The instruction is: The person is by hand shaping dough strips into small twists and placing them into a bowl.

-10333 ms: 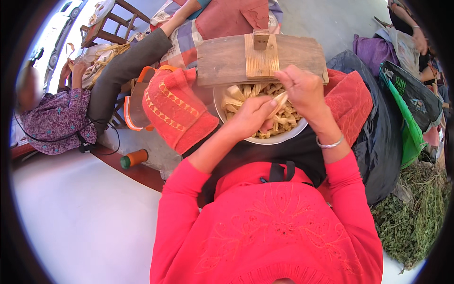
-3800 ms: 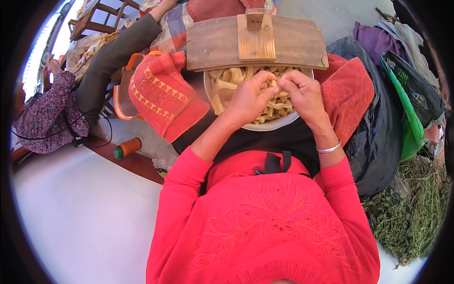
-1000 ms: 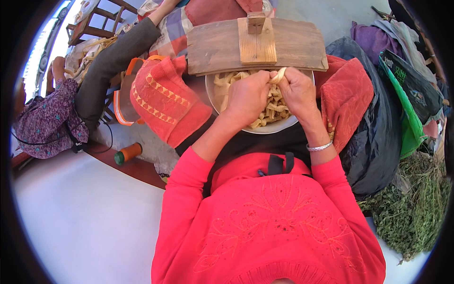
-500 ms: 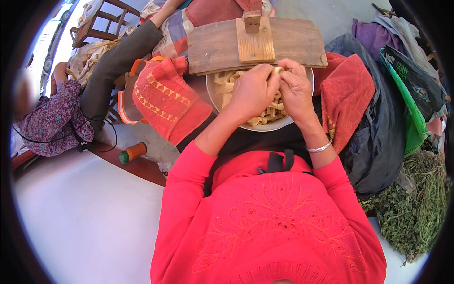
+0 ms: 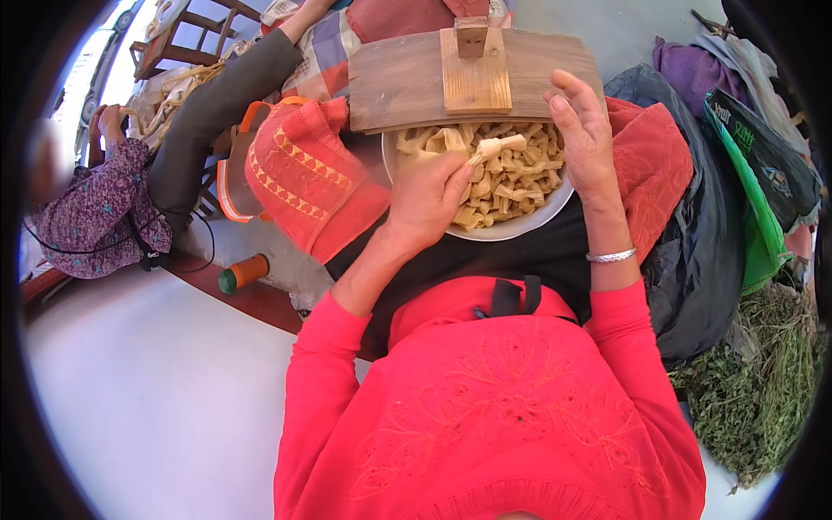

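Observation:
Over the left part of a white bowl [image 5: 565, 194] in my lap, my left hand [image 5: 426, 198] pinches a knotted tofu-skin strip [image 5: 498, 147], pale tan, between thumb and fingers. The strip's free end points right, above the pile. Many similar tan knots [image 5: 513, 192] fill the bowl. My right hand [image 5: 582, 139] is raised over the bowl's right rim, fingers apart and holding nothing. A silver bracelet circles that wrist. Across the bowl's far edge lies a brown wooden board [image 5: 394, 82] with a lighter plank and a small block on it, hiding part of the rim.
Red cloths [image 5: 299, 186] flank the bowl. Black plastic bags [image 5: 685, 251] and dried green plants [image 5: 754, 381] lie to my right. At left, another person in a patterned purple top [image 5: 100, 212] sits near an orange spool [image 5: 244, 274] and a wooden stool [image 5: 186, 43].
My hands were together over the bowl around a strip. My right hand has let go and moved right, opening; my left hand has drawn slightly left and lower with the knotted tofu-skin strip.

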A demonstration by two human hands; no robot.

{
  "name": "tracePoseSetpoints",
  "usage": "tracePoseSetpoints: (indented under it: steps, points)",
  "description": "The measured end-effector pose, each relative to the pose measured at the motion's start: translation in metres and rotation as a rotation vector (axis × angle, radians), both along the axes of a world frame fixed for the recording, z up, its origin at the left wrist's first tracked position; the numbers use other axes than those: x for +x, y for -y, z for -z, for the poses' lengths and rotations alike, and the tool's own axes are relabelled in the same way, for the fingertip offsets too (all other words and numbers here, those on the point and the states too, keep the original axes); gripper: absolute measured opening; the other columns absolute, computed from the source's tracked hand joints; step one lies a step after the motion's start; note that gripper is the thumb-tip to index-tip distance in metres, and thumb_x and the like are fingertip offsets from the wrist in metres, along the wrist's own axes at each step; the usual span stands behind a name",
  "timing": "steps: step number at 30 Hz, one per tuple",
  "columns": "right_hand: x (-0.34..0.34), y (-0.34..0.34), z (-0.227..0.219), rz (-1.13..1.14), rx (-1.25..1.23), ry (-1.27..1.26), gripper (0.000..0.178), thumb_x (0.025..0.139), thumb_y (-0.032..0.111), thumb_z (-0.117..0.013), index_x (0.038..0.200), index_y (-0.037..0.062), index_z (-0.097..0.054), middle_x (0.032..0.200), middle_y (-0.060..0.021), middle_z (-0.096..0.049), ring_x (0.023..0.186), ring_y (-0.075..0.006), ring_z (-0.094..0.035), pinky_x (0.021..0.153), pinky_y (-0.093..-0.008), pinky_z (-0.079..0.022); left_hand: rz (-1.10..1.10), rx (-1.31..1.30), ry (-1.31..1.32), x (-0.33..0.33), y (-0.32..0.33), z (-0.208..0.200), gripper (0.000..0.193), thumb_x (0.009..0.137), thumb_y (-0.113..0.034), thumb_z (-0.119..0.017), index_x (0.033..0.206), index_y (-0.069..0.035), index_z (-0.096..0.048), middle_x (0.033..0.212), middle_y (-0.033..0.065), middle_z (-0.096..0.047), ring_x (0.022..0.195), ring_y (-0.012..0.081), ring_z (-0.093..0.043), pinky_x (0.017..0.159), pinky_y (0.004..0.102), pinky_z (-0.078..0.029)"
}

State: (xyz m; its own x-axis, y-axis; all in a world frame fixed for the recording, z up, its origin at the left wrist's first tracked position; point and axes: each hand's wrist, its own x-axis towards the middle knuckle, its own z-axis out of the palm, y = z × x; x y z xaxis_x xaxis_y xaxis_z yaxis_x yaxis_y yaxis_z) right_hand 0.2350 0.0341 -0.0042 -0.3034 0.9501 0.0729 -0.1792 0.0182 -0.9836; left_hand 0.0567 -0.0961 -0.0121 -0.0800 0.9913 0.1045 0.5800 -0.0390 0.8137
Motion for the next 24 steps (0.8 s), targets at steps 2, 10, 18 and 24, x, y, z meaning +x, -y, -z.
tracePoseSetpoints:
  steps: [2, 10, 18, 24]
  points:
    - [0.001, -0.003, -0.006, -0.095, 0.106, 0.197, 0.03, 0.091, 0.02, -0.063, 0.114, 0.0016, -0.06, 0.102, -0.0005, -0.06, 0.09, -0.0061, -0.054, 0.077, -0.0209, -0.045, 0.044, 0.166, -0.285, -0.001, -0.015, -0.023, 0.012, 0.089, -0.013, -0.058, 0.093, -0.003, -0.063, 0.077, 0.0113, -0.06, 0.067, 0.0294, -0.06, 0.059, 0.0355, -0.046]
    - [-0.005, -0.034, -0.02, -0.646, -0.221, 0.29, 0.014, 0.089, 0.015, -0.063, 0.094, 0.0024, -0.066, 0.075, 0.0026, -0.061, 0.062, -0.0053, -0.057, 0.059, -0.0191, -0.047, 0.182, -0.081, 0.121, -0.021, -0.061, -0.021, 0.022, 0.089, -0.023, -0.057, 0.085, -0.002, -0.062, 0.075, 0.0177, -0.06, 0.067, 0.0299, -0.059, 0.061, 0.0381, -0.046]
    - [-0.036, -0.048, 0.01, -0.266, 0.03, 0.34, 0.011, 0.091, 0.011, -0.06, 0.091, 0.002, -0.066, 0.072, 0.0035, -0.058, 0.059, -0.0034, -0.05, 0.055, -0.0189, -0.042, -0.033, -0.279, 0.471, -0.054, -0.093, -0.016, 0.017, 0.091, -0.016, -0.056, 0.096, -0.002, -0.062, 0.072, -0.0041, -0.055, 0.064, 0.0038, -0.047, 0.055, 0.0192, -0.037]
    - [-0.049, -0.044, 0.021, -0.111, 0.355, 0.564, 0.013, 0.084, 0.014, -0.062, 0.089, 0.0025, -0.065, 0.069, -0.0131, -0.059, 0.064, -0.0228, -0.059, 0.062, -0.0343, -0.048, -0.05, -0.21, 0.441, -0.057, -0.11, 0.015, 0.011, 0.088, -0.014, -0.057, 0.088, -0.003, -0.059, 0.073, -0.0018, -0.057, 0.065, 0.0078, -0.05, 0.058, 0.0232, -0.04]
